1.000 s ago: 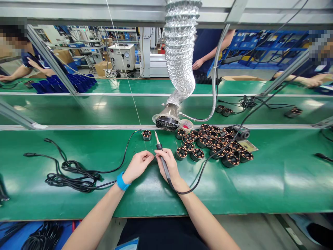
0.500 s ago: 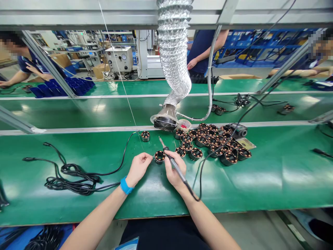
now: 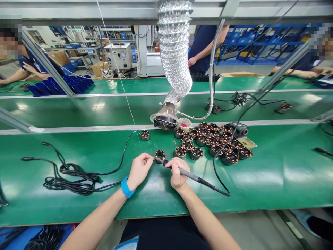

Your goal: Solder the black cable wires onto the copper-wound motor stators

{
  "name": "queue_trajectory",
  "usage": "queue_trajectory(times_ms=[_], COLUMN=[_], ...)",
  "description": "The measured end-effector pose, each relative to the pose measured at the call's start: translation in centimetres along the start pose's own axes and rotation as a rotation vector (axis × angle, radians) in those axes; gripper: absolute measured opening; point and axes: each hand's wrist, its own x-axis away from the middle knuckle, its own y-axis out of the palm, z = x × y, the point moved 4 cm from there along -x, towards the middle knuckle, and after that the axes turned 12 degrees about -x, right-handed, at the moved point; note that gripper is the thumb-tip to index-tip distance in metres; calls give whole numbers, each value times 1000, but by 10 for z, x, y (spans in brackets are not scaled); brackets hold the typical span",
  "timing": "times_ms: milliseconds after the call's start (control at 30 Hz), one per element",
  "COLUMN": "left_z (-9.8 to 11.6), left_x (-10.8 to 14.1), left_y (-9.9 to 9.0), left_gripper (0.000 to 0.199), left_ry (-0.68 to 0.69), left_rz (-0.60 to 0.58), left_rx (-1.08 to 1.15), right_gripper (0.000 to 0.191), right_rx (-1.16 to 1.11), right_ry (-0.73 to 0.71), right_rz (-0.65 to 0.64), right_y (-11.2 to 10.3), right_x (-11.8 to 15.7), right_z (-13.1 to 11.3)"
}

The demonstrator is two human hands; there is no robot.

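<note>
My right hand (image 3: pixel 179 172) grips a soldering iron (image 3: pixel 188 174), its tip pointing left onto the near left rim of a motor stator (image 3: pixel 159 156) with copper windings. My left hand (image 3: pixel 142 168), with a blue band at the wrist, is closed in a pinch at the stator's left side. A thin solder wire (image 3: pixel 125 90) runs down from overhead to these pinched fingers; the fingertips hide its end. A black cable (image 3: pixel 109 186) passes under my left wrist toward the stator. Behind stands another stator (image 3: pixel 145 135) with a second cable (image 3: pixel 124 156) at its side.
Several stators (image 3: pixel 213 140) crowd the green bench (image 3: pixel 247 187) at right, beside a small round tub (image 3: pixel 184 124). A foil duct (image 3: pixel 174 52) with a fan-like inlet (image 3: pixel 165 122) hangs above the stators. Coiled cables (image 3: pixel 75 178) lie at left. Other people work across the bench.
The soldering iron has swung from pointing up and away to pointing left, and its tip has come down to the stator. My left hand stays nearly in place.
</note>
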Motion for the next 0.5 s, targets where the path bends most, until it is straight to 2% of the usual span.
queue_trajectory(times_ms=[233,500], left_z=[1,1], left_x=[0,0], left_y=[0,0], left_gripper=[27,28], left_ry=[-17,-9], left_rz=[-15,-27], left_rx=[5,35], right_gripper=[39,38], right_rx=[0,-53], right_ry=[16,129], right_rz=[7,130], right_y=[2,-6], right_x=[0,6], right_z=[-1,11])
